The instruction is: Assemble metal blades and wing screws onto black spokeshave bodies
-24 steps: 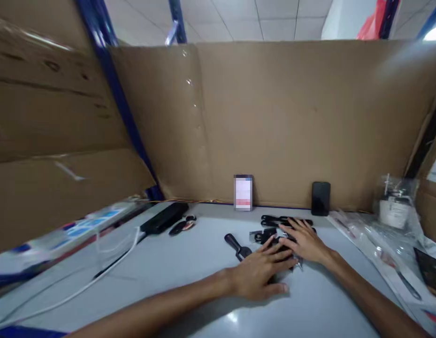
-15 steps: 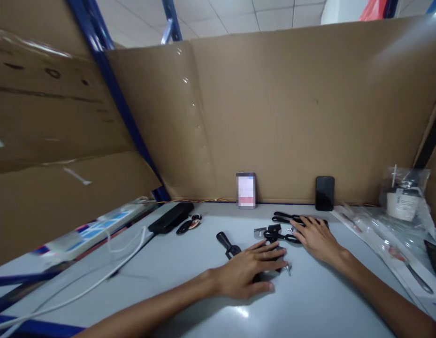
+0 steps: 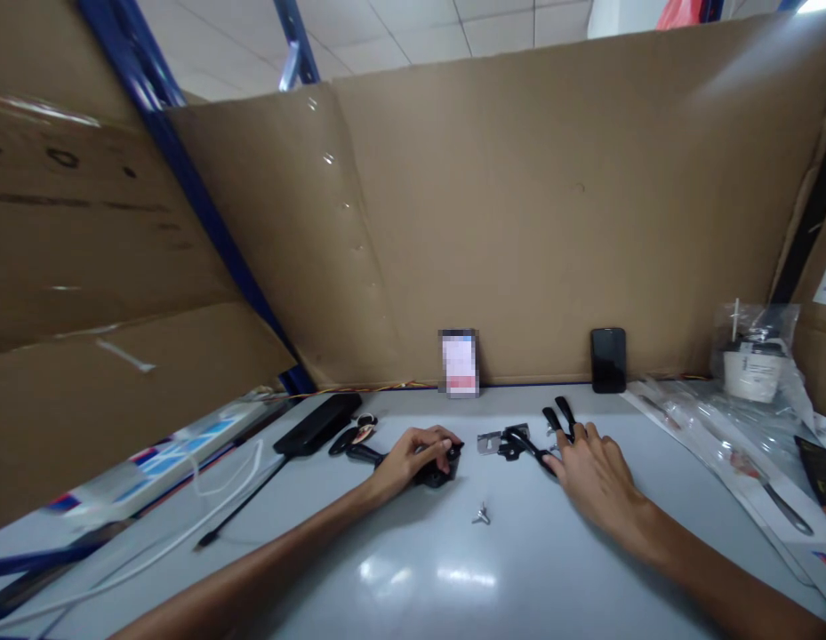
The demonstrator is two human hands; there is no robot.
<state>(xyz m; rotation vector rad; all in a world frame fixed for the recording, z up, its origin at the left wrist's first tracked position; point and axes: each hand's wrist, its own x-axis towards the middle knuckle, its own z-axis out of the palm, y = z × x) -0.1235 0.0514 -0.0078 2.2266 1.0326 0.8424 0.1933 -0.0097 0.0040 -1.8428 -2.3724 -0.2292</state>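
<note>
My left hand [image 3: 416, 455] is closed around a black-handled tool [image 3: 364, 453], whose handle sticks out to the left and whose dark body [image 3: 437, 476] shows under the fingers. Over to the right, my right hand [image 3: 597, 467] has its fingers curled over a pair of black handles [image 3: 557, 416], and its thumb presses on a curved black handle [image 3: 529, 446]. The handles' lower ends are hidden under that hand. Between the hands lies a silver metal plate piece [image 3: 491, 443] beside black parts. A small silver wing screw [image 3: 481, 514] lies nearer to me on the grey tabletop [image 3: 413, 560].
A lit phone [image 3: 460, 363] and a dark phone [image 3: 608, 360] lean against the cardboard wall [image 3: 493, 204]. At left are a black case [image 3: 317, 425], keys [image 3: 359, 431] and a white cable [image 3: 232, 498]. Plastic packaging [image 3: 712, 444] and a bagged cup [image 3: 752, 369] stand right.
My left hand has moved left and curled round the black-handled tool, uncovering the wing screw. My right hand's spread fingers have drawn in, and the handles by it have turned.
</note>
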